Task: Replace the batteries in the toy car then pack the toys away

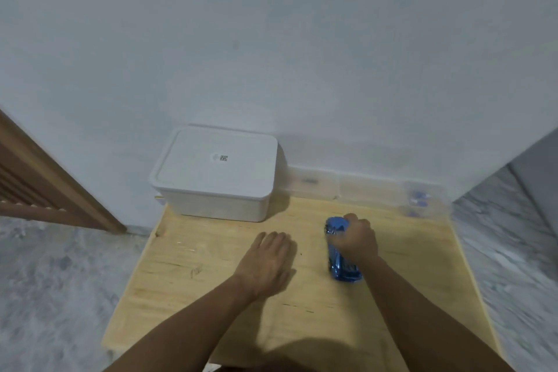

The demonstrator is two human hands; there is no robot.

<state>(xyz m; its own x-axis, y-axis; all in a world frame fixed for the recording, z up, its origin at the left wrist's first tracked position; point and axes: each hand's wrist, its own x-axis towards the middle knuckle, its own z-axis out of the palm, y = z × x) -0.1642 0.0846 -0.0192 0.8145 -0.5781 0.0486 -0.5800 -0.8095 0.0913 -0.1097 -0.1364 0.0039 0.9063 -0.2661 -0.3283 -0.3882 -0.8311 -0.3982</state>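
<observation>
A shiny blue toy car point(342, 267) lies on the light wooden table point(211, 281), right of centre, with its length running away from me. My right hand point(356, 240) is closed over the car's middle and grips it. My left hand point(268, 260) rests flat on the table to the left of the car, fingers slightly apart, holding nothing. A white plastic storage box point(216, 172) with its lid on stands at the back left of the table against the wall.
Clear plastic containers point(314, 183) line the back edge along the wall; the rightmost clear container point(422, 198) holds small blue items, blurred. A wooden door frame point(45, 184) is at left. Grey marbled floor point(513, 235) surrounds the table.
</observation>
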